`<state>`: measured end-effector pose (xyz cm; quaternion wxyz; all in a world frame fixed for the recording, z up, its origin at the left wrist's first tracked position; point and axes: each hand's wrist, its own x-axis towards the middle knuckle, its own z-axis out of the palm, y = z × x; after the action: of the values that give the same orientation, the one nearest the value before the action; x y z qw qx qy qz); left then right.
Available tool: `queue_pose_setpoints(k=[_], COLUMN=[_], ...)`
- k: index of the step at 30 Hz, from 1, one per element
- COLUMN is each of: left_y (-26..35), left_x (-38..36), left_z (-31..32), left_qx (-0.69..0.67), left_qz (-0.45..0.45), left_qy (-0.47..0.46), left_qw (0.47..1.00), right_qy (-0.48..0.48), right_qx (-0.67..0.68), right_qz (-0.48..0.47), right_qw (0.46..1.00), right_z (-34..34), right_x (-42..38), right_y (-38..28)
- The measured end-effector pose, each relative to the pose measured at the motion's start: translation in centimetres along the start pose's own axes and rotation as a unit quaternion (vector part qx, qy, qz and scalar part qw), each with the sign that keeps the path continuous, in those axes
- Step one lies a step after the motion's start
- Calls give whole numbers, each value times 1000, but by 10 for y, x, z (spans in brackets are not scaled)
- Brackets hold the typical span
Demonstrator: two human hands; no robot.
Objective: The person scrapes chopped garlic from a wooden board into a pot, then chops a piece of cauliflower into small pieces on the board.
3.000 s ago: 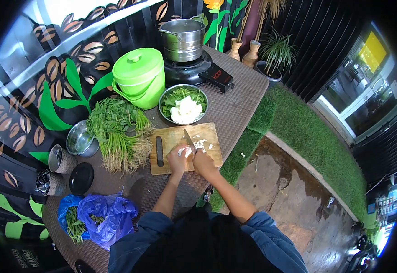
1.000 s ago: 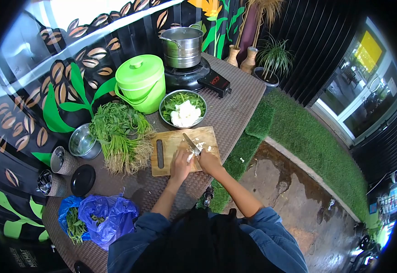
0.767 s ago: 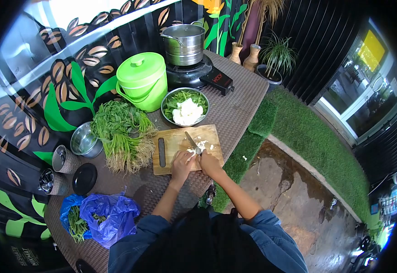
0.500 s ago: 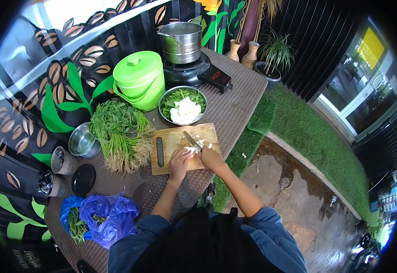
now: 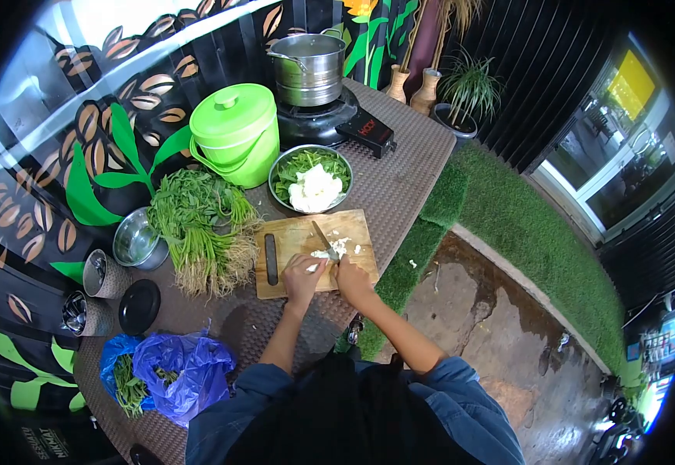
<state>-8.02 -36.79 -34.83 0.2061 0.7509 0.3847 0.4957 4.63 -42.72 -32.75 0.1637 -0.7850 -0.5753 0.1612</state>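
Note:
My right hand (image 5: 353, 283) grips a kitchen knife (image 5: 322, 235), its blade slanting up and left over the wooden cutting board (image 5: 306, 229). My left hand (image 5: 302, 280) is closed at the fingertips around a small white piece of food (image 5: 313, 267), just left of the blade; its kind does not show. Chopped white bits (image 5: 340, 246) lie around the knife. Behind the board stands a metal bowl (image 5: 277, 195) with green leaves (image 5: 297, 167) and a white mass of food (image 5: 316, 188) on top.
A rooted bunch of greens (image 5: 202, 232) lies left of the board. Beyond are a green lidded bucket (image 5: 234, 143) and a pot (image 5: 306, 77) on a black stove (image 5: 306, 124). A metal bowl (image 5: 140, 240), a black lid (image 5: 140, 307) and blue plastic bags (image 5: 186, 376) are at left.
My right hand has shifted slightly left and down, drawing the knife closer to my left hand. The fingers of my left hand have moved a little left, with the white piece now showing.

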Motion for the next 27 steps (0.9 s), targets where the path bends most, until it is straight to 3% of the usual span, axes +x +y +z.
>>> queue_pose_setpoints(k=[2,5,10,18,23,27], left_y=[4,4,4,-1,-1,-4], left_x=[1,0,2,0,2,0], left_z=[-1,-1,-3,-3,-5,-5], left_qx=[-24,-14,-36,-12,-17,-29], left_qz=[-63,-65,-51,-58,-69,-59], left_qy=[0,7,5,-28,-37,-34], left_qw=[998,998,998,998,997,997], right_qy=[-14,-47,14,-4,-7,-21], right_qx=[14,18,26,-10,0,35], right_qz=[-8,-15,51,-33,64,68], right_qw=[1000,999,998,999,998,997], right_z=[-13,-20,13,-17,14,1], right_x=[6,4,-16,-1,-13,0], right_y=[3,-4,-13,-7,-22,-20])
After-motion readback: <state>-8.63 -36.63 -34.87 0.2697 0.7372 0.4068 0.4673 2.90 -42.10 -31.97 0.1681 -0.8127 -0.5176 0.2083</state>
